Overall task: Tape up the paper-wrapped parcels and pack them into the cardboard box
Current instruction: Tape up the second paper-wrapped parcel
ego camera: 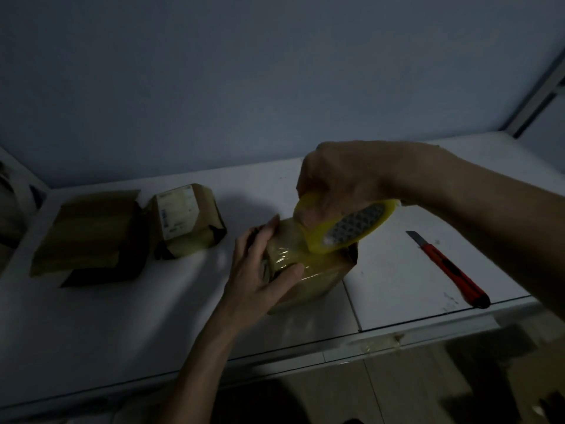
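On the white table (122,316) two paper-wrapped parcels wait at the left, one flat (88,234) and one labelled (186,221), well apart from the parcel being taped (308,270), likely for room to work. The left hand (260,270) grasps that parcel's end to steady it. The right hand (342,179) clenches the yellow tape roll (345,224), drawing tape over its top; a red utility knife (449,270) lies near for cutting.
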